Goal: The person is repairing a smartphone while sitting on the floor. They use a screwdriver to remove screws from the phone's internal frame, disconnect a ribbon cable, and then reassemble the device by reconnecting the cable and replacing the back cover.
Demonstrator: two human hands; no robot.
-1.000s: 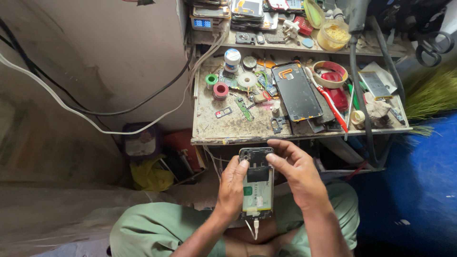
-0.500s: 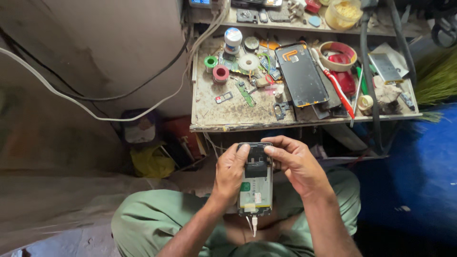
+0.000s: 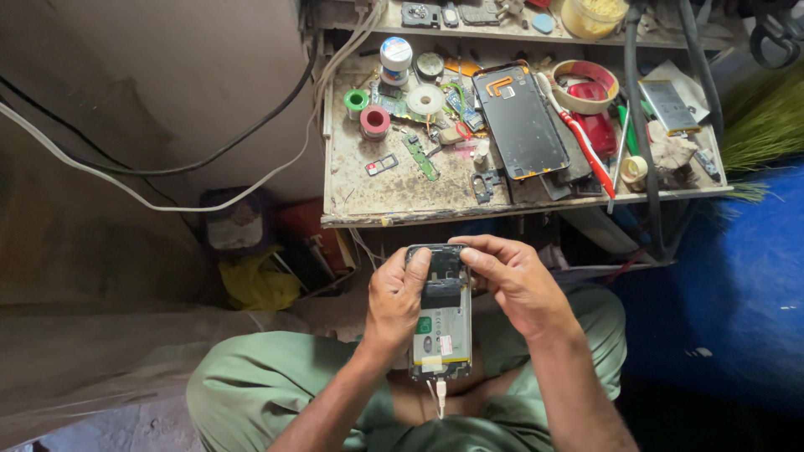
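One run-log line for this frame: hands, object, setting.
left hand: grips opened phone | right hand: fingers on its top edge | white cable: plugged in below | workbench: cluttered, ahead

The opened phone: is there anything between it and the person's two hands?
Nothing visible. The left hand and the right hand both grip the opened phone directly, fingertips on its upper end. A white cable hangs from its lower end, clear of both hands.

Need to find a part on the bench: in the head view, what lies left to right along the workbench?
Green solder spool → red tape roll → white reel → phone back panel → red toothbrush → tape ring → flat battery.
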